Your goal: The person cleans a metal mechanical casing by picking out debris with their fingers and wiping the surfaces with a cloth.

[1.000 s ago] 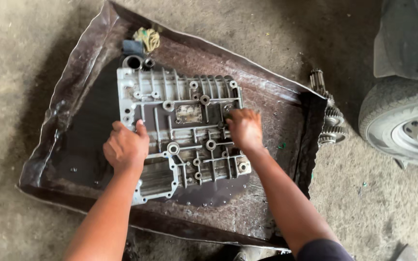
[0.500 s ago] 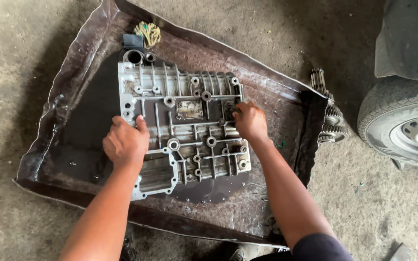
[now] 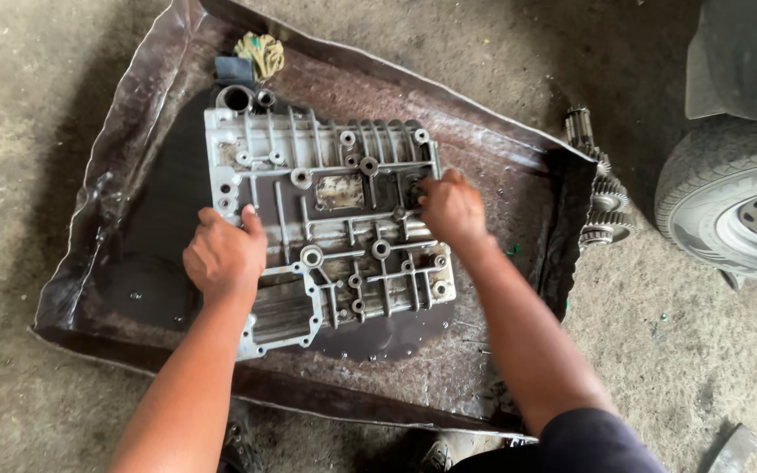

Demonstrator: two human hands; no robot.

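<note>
Both hands are pressing on the ribbed metal casting (image 3: 326,215) lying in the oily tray (image 3: 519,175), left hand (image 3: 223,257) curled over its edge, right hand (image 3: 451,208) fingertips closed into a recess, needing careful prying.

Two bare forearms — no gloves, no rings — with a dark sleeve (image 3: 593,442) on the right arm.

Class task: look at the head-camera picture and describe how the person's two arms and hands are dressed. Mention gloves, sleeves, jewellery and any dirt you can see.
Both hands are bare: the left hand and the right hand wear no gloves, and no rings or watch show. Both forearms are uncovered to the bottom of the picture. On the right arm a dark sleeve begins near the lower frame edge; no sleeve shows on the left arm. Any grime on the hands is too unclear to judge.
</note>
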